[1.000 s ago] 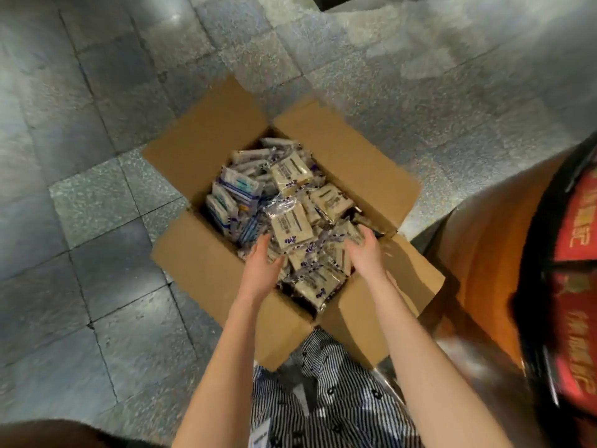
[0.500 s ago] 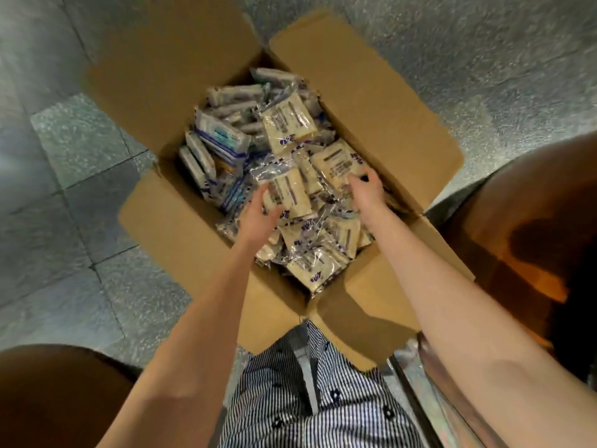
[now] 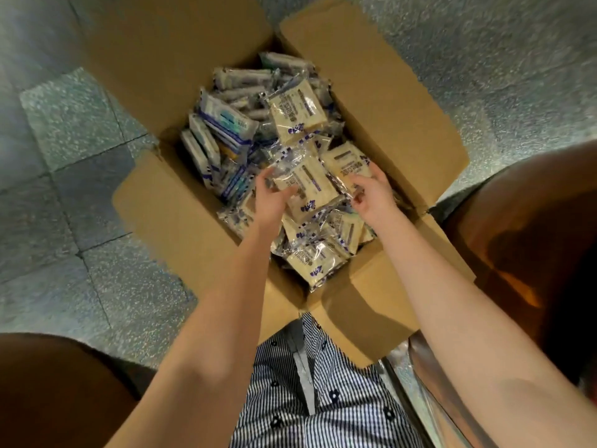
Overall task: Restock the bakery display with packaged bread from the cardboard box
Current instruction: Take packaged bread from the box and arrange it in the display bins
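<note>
The bread is all in the box (image 3: 181, 218) at mid-frame; no pack shows outside it. Cream packs (image 3: 295, 111) lie flat and jumbled on top at the centre and right, so they come to hand first; I count about six with faces showing. Blue-and-white packs (image 3: 226, 121) stand on edge along the box's left side, about four of them plain to see. Grey rolls (image 3: 245, 80) fill its top end, and more lie underneath, past counting.

The left hand (image 3: 271, 202) has its fingers and thumb curled round the left edge of the middle pack (image 3: 307, 185), likely to lift it. The right hand (image 3: 371, 195) is on the lower corner of the right pack (image 3: 345, 163); I cannot tell whether it pinches the wrapper or only touches it. Taking one pack in each hand would halve the trips.

There is one box, and its four flaps (image 3: 371, 108) are folded out, which leaves the mouth open to both arms. It sits on the grey tiled floor (image 3: 80, 118), just above a striped garment (image 3: 323, 399) at bottom centre. A brown surface (image 3: 517, 237) curves in at the right edge, and a brown shape (image 3: 48, 383) fills the lower left
</note>
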